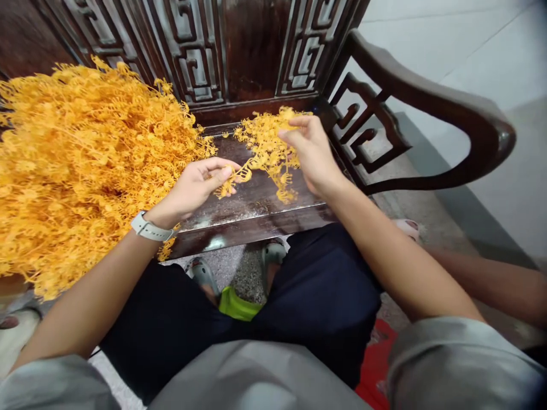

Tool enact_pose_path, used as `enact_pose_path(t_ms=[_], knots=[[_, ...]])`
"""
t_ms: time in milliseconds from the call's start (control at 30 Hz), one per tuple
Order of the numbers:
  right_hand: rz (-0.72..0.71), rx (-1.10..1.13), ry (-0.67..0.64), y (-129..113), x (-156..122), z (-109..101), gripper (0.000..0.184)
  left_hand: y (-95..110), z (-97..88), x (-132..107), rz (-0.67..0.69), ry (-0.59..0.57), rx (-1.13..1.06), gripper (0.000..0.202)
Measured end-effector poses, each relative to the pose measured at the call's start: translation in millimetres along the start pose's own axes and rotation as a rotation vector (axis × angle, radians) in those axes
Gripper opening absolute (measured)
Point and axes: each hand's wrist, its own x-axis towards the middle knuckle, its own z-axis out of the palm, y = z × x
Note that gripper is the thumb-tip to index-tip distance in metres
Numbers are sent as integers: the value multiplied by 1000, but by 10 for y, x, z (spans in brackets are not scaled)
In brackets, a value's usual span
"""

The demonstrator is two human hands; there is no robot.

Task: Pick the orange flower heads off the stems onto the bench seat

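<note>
My left hand (200,185) pinches the lower end of a small orange plastic sprig cluster (267,151) above the dark wooden bench seat (256,205). My right hand (310,151) grips the same cluster at its upper right, fingers curled round it. A large heap of the same orange plastic sprigs (81,165) fills the bench to the left, just beside my left wrist, which wears a pale watch (149,228).
The bench has a carved wooden back (239,51) and a curved armrest (431,102) on the right. My knees in dark shorts are below the seat edge, with sandals and a green object (237,304) on the floor. Another person's arm (491,279) shows at right.
</note>
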Motion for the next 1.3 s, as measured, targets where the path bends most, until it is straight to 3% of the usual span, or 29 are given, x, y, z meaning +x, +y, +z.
enact_pose_path(t_ms=[67,133,233,333,500,567,733,867,1067,1167,1300], knots=[[-94,-138,-29,-141,-76,39,70,3,22,-4,12,20,-11,40],[-205,-203,-152,-319,-159,67,68,-13,51,-7,39,44,9,41],[-358,-172,-384,-522,-266,134,64,-47,120,-19,109,105,35,38],[-400,-70,-475,-602,-330,234,55,-54,189,-42,159,186,6,34],[-262,-66,-485,-736,-345,326,25,23,215,-52,124,375,-58,13],[-312,-169,-455,-832,-354,344,21,68,199,-38,66,406,-110,11],[-565,-351,-405,-1037,-446,458,31,177,100,24,-70,380,-273,17],[-623,-415,-411,-1085,-473,501,34,239,98,101,-52,421,-253,18],[-649,-564,-423,-1054,-327,379,30,195,253,229,5,494,-350,24],[-644,-589,-430,-1101,-386,379,32,213,79,360,17,550,-400,26],[-759,-461,-629,-1275,-758,487,29,478,-392,623,64,636,-372,42]])
